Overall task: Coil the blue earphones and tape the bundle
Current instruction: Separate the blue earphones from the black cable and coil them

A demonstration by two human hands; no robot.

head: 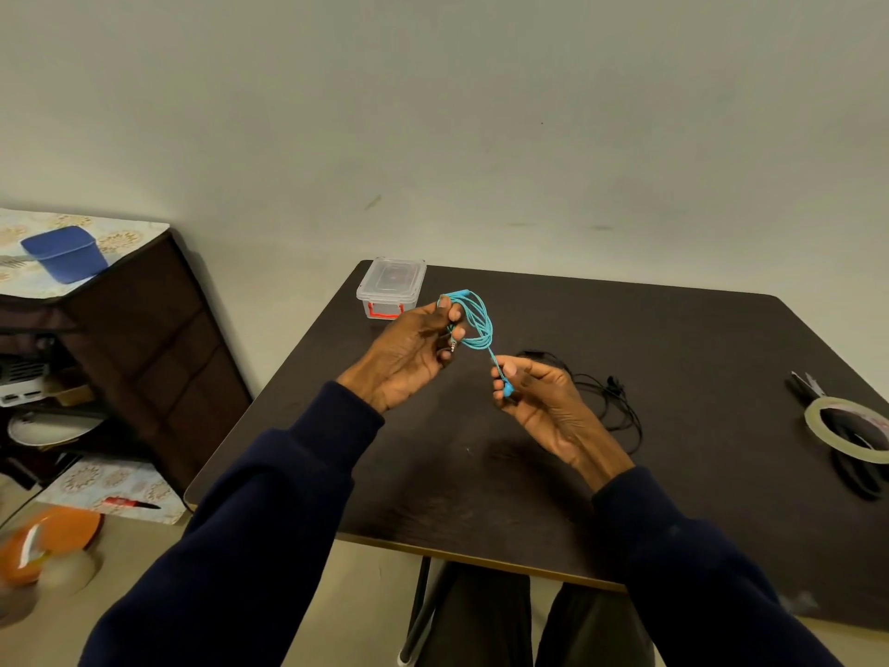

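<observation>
The blue earphones [476,320] hang in several loops above the dark table [673,358]. My left hand [413,351] holds the coil, the loops wound around its fingers and the metal jack plug sticking out by the fingertips. One strand runs down to my right hand [534,392], which pinches a blue earbud between thumb and fingers. A roll of clear tape [846,428] lies on the table at the far right, apart from both hands.
A black cable [611,402] lies loose on the table behind my right hand. Black scissors [861,466] sit under the tape roll. A clear lidded box with red clips [390,287] stands at the table's far left corner. A cabinet [158,349] is to the left.
</observation>
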